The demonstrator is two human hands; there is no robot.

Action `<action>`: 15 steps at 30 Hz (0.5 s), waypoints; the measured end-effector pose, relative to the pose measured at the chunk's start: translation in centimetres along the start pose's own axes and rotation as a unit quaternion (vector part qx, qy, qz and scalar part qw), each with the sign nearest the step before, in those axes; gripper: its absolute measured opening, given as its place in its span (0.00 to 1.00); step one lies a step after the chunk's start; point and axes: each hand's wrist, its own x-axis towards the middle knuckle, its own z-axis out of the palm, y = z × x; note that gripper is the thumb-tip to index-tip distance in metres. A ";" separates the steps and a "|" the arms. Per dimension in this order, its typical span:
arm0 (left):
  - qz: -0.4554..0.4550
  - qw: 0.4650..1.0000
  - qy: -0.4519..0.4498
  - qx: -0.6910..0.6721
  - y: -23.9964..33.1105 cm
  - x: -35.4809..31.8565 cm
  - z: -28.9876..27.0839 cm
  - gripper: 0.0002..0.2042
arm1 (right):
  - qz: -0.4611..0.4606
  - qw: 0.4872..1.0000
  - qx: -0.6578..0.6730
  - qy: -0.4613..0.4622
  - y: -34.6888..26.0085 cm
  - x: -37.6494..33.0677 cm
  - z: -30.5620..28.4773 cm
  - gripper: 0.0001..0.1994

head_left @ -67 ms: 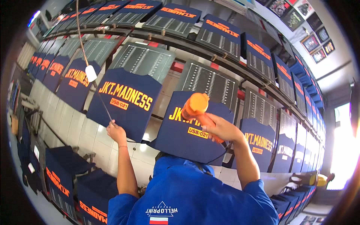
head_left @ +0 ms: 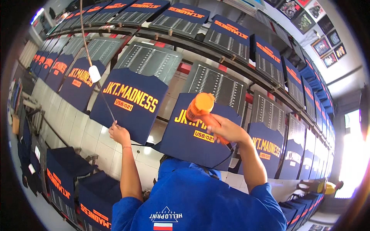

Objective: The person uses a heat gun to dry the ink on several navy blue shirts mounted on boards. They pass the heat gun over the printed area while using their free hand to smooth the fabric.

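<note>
My right hand (head_left: 230, 130) is wrapped round the handle of an orange hair dryer (head_left: 203, 104). The dryer's wide head hangs over a navy shirt piece (head_left: 181, 144) with orange and yellow print, covering part of its lettering. Pinched in the closed fingers of my left hand (head_left: 120, 134) is a thin dark cord (head_left: 108, 104). That cord runs up to a white plug connector (head_left: 94, 74) hanging on a brown cable. Beside my left hand lies another printed navy shirt piece (head_left: 129, 104), on a dark board (head_left: 148, 61) with white ruled marks.
Rows of slanted boards with printed navy pieces stretch left and right. Behind them runs a dark metal rail (head_left: 189, 42) with a further row. More navy pieces (head_left: 100, 194) lie on boards at lower left. A bright window (head_left: 350, 154) is at right.
The view has shifted slightly. Both hands keep their holds on the hair dryer and the cord, with hardly any movement.
</note>
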 end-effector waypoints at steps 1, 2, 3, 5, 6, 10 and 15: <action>-0.061 0.998 0.004 0.024 1.8 -0.5 0.1 0.14 | -0.005 1.000 0.002 -0.003 0.4 0.8 -0.2 0.24; -0.120 0.992 0.013 0.048 3.4 -0.6 -0.1 0.16 | -0.012 1.000 0.011 0.003 1.4 2.0 -0.5 0.24; -0.144 0.989 0.013 0.032 3.9 -0.5 0.1 0.18 | -0.017 1.000 0.016 0.012 1.4 2.7 -0.4 0.23; -0.189 0.982 0.011 -0.003 4.5 -0.7 0.9 0.20 | -0.023 0.999 0.025 0.036 1.3 3.9 -0.1 0.21; -0.178 0.983 0.021 0.033 4.5 -1.0 1.3 0.21 | -0.006 0.998 0.030 0.057 0.7 4.0 0.3 0.20; -0.174 0.982 0.054 0.040 3.7 -1.0 1.7 0.22 | 0.004 0.998 0.041 0.037 1.5 5.1 -0.2 0.18; -0.172 0.979 0.068 0.084 4.5 -0.7 2.3 0.22 | 0.007 0.998 0.048 0.032 2.9 6.1 -0.6 0.21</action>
